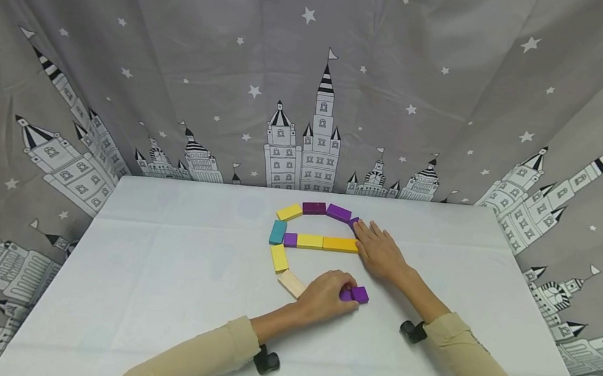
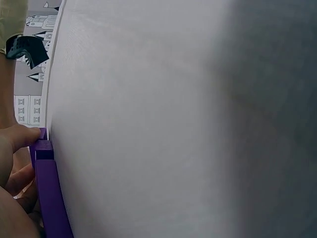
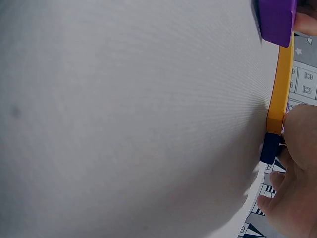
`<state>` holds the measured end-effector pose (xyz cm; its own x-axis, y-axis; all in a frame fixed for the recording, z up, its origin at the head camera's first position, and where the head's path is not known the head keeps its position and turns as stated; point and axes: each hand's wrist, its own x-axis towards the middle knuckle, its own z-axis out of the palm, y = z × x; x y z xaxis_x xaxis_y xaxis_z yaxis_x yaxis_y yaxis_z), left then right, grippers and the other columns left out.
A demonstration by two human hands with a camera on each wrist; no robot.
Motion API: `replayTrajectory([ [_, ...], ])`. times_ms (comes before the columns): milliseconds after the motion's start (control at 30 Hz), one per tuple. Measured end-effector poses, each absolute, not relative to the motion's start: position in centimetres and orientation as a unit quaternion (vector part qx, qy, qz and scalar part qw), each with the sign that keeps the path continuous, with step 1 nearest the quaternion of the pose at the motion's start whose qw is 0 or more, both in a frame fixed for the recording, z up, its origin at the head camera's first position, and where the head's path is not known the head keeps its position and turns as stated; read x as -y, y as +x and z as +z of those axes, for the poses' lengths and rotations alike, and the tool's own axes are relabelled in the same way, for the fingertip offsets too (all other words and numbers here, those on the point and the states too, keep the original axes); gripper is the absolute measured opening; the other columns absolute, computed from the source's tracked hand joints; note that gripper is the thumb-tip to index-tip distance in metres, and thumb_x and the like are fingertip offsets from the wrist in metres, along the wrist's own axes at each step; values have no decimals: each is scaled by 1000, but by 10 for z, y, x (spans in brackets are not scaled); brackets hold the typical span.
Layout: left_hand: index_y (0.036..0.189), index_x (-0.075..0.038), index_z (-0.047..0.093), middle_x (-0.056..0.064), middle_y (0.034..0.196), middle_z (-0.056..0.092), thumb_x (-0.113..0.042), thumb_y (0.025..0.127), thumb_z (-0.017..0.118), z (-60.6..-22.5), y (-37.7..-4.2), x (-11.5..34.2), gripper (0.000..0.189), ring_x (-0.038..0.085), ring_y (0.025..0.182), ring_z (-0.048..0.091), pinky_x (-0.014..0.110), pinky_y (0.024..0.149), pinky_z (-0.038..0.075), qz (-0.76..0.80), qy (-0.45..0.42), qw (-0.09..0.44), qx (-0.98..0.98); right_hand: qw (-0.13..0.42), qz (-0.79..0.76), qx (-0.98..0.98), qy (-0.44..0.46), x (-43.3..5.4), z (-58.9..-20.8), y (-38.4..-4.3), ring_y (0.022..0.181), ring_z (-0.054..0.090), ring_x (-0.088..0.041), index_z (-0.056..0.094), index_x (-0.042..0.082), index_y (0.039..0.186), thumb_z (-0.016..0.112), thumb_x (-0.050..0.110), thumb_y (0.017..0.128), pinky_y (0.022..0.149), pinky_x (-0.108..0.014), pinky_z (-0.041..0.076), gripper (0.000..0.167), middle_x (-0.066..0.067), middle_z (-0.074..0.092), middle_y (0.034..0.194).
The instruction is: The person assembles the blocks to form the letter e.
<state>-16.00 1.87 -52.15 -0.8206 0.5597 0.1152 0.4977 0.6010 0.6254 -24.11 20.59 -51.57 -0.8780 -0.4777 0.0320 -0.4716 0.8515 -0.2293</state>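
My left hand (image 1: 325, 299) curls round a purple block (image 1: 345, 295) at the lower end of a curved row of blocks. Another purple block (image 1: 359, 294) lies against it, just past my fingertips. In the left wrist view, the thumb is at the far end of a line of purple blocks (image 2: 52, 198). My right hand (image 1: 383, 255) reaches forward, fingers mostly straight, touching a small purple block (image 1: 353, 222) at the upper right of the curve. Beneath that palm the orange block (image 1: 341, 245) ends. A dark blue block (image 3: 270, 148) beside it shows in the right wrist view.
The rest of the curve runs through purple (image 1: 339, 213), dark plum (image 1: 314, 208), yellow (image 1: 290, 212), teal (image 1: 277, 232), yellow (image 1: 279, 258) and bare wood (image 1: 291, 284) blocks. A crossbar includes a yellow block (image 1: 310, 241). A grey castle-print curtain (image 1: 208, 80) hangs behind the white table (image 1: 160, 271).
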Motion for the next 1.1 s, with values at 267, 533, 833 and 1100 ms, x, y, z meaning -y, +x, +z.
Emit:
replayTrajectory([
  [267,107,-9,71,-3,91,63,-27,84,81,-522,-159,-20,31,6,82,53,15,72,46,318,299,40,-899,6,-118,-961,-248,-206,-517,-240,143,26,-45,34,-2,152,41,23,107,113,-63,22,51,-18,33,156],
  [533,106,-10,71,-5,90,62,-28,83,81,-521,-158,-20,31,6,82,52,16,71,45,310,298,44,-902,3,-120,-961,-249,-206,-515,-238,143,27,-46,35,-2,152,42,22,107,113,-64,23,51,-19,34,156],
  [833,111,-9,69,-3,97,62,-30,85,79,-515,-159,-13,35,8,87,54,18,76,48,333,279,66,-898,4,-125,-961,-245,-205,-519,-239,143,27,-46,35,-2,152,41,22,108,113,-64,24,51,-18,33,156],
  [1100,116,-10,68,-1,106,64,-26,89,74,-506,-165,17,32,13,94,56,26,82,52,339,252,31,-906,7,-169,-957,-235,-203,-522,-240,143,26,-47,34,-2,152,38,21,108,115,-60,22,50,-19,31,157],
])
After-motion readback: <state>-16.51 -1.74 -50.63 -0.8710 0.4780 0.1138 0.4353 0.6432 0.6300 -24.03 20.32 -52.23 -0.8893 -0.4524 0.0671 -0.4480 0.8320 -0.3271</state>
